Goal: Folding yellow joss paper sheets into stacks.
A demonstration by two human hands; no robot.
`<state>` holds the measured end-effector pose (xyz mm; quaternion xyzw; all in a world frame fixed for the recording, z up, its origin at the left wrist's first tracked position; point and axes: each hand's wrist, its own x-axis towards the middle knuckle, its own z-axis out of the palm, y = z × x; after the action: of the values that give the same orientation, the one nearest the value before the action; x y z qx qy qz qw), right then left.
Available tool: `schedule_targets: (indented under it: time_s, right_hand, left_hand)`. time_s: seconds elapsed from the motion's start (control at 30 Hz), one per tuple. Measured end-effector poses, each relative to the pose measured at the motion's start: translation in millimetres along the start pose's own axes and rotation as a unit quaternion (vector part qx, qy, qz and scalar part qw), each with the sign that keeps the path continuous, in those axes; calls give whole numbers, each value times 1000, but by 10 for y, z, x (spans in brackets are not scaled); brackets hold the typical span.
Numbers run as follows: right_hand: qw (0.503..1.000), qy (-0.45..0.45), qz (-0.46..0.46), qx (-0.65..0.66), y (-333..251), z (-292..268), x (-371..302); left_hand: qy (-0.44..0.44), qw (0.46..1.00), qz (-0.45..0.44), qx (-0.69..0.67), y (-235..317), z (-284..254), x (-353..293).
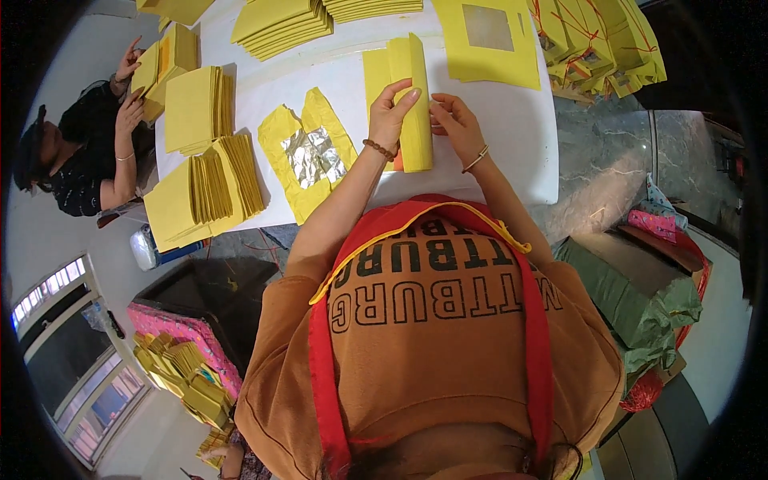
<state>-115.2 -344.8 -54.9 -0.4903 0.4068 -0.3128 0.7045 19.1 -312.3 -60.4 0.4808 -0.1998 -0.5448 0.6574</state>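
A folded or rolled sheet of yellow paper point(414, 120) stands lengthwise in front of me at the near edge of the table. My left hand point(388, 120) grips its left side, thumb on top and fingers partly hidden. At its right edge is my right hand point(456, 126), with bent fingers and thumb meeting the paper. Part of a flat yellow sheet point(376, 68) shows behind the left hand. To the left lies a crumpled yellow paper piece point(340, 128) with a shiny silver patch point(314, 156).
Stacks of folded yellow paper point(192, 112) line the white table's point(512, 144) left side, with more piles point(280, 28) at the back. Flat yellow sheets point(488, 40) lie at the back right, near yellow bags with red cords point(592, 36). A co-worker point(88, 152) handles yellow paper at the far left.
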Motion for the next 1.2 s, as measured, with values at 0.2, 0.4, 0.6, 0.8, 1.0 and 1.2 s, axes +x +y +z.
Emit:
schedule_targets:
  time_s: [0.2, 0.4, 0.6, 0.8, 1.0, 1.2]
  right_hand:
    - [996, -5, 30, 81, -44, -19, 4]
    - [995, 59, -82, 17, -30, -66, 20]
    - [987, 73, -70, -127, 92, -298, 118]
    - [972, 134, -101, -166, 4, -179, 89]
    - [959, 102, -135, -227, 36, -122, 86]
    - [934, 85, -169, -302, -18, -56, 43]
  left_hand:
    - [4, 1000, 14, 27, -22, 19, 5]
    - [28, 997, 39, 58, -125, -76, 60]
    - [40, 993, 56, 96, -76, -35, 31]
    - [41, 992, 58, 105, -57, -29, 21]
    - [32, 995, 49, 80, -100, -52, 33]
    - [20, 998, 28, 54, -48, -60, 12]
